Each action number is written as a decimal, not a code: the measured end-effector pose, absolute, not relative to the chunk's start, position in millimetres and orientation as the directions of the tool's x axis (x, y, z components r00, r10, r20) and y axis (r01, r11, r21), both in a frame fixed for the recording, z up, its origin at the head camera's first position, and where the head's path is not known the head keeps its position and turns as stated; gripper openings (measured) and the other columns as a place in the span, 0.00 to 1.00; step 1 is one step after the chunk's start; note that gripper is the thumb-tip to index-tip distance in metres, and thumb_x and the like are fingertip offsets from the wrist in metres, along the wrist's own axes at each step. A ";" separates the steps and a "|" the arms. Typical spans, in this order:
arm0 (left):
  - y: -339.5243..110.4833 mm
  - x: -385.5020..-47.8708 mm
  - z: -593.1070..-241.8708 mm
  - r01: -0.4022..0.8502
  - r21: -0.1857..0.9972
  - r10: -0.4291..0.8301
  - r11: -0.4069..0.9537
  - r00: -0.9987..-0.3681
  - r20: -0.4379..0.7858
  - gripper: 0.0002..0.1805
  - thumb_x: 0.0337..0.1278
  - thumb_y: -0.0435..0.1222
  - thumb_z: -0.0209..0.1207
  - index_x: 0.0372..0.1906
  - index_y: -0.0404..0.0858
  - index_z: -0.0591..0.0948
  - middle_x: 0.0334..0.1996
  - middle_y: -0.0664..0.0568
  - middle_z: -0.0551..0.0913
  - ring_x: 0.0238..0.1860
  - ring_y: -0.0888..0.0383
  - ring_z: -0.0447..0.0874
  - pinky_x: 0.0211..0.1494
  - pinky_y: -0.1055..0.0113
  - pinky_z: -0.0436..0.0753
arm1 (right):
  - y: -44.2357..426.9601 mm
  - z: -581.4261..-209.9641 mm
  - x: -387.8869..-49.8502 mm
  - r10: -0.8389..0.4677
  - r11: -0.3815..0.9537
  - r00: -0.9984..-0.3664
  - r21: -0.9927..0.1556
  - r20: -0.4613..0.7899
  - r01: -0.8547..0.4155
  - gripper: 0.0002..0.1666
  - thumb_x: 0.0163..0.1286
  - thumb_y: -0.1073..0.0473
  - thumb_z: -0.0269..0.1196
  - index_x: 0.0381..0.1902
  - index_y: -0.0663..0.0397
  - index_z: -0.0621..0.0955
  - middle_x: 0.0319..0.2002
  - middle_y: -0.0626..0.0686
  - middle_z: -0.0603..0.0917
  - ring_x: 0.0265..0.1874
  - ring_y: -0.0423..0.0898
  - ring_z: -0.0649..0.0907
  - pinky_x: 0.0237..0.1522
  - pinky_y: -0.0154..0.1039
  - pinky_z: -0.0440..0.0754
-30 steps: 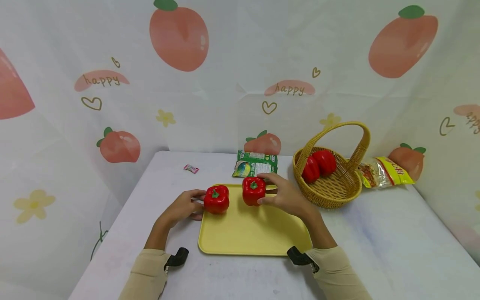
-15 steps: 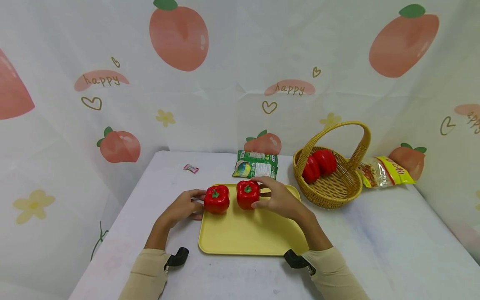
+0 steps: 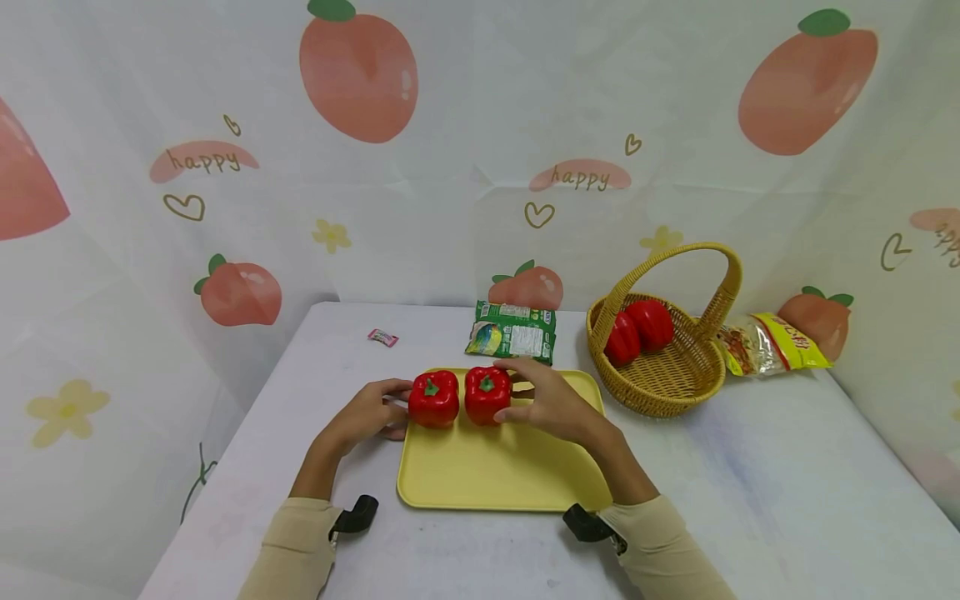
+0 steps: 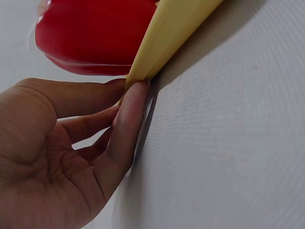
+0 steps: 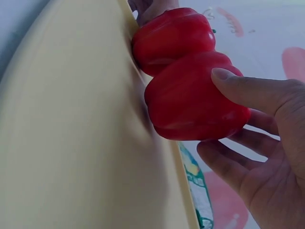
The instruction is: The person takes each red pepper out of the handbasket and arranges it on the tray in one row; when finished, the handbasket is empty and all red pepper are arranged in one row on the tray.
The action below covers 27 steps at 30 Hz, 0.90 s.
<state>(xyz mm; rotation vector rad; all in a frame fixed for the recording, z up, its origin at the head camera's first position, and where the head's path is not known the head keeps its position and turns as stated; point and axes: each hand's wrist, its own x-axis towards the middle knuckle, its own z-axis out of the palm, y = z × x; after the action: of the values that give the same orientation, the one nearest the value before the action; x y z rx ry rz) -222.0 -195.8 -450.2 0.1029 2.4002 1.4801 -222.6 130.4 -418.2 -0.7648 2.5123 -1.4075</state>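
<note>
A yellow tray [image 3: 502,475] lies on the table with a red pepper [image 3: 433,400] at its back left corner. The left hand [image 3: 367,414] is at the tray's left edge; in the left wrist view its thumb and fingers [image 4: 126,114] pinch the tray rim [image 4: 157,43] just beside that pepper. A second red pepper [image 3: 487,396] is gripped by the right hand [image 3: 551,404], close to the right of the first. In the right wrist view the thumb lies on this pepper [image 5: 193,100], fingers beneath, and whether it touches the tray is unclear.
A wicker basket [image 3: 660,383] holding red peppers [image 3: 649,325] stands at the back right, its handle raised. Beside it lies a yellow snack packet [image 3: 772,343]. A green packet [image 3: 512,331] is behind the tray, and a small pink wrapper [image 3: 383,337] lies at the back left.
My right hand has moved left and slightly nearer with its pepper, narrowing the gap to the other pepper. The left hand and its side of the tray look unmoved.
</note>
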 end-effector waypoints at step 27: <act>-195.5 -220.5 -448.4 -0.112 0.881 0.224 0.460 -0.945 -0.237 0.32 0.61 0.30 0.61 0.73 0.30 0.74 0.64 0.37 0.80 0.48 0.50 0.86 0.45 0.60 0.93 | 127.8 -420.3 -221.5 -0.531 0.434 -0.843 -0.827 0.085 -0.357 0.46 0.64 0.54 0.78 0.77 0.52 0.72 0.71 0.55 0.76 0.66 0.57 0.79 0.65 0.56 0.84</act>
<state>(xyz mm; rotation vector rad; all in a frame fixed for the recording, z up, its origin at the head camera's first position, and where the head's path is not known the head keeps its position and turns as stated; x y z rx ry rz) -220.5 -195.5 -448.4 0.0955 2.3941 1.4795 -221.5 127.8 -420.3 -0.7820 2.4966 -1.3705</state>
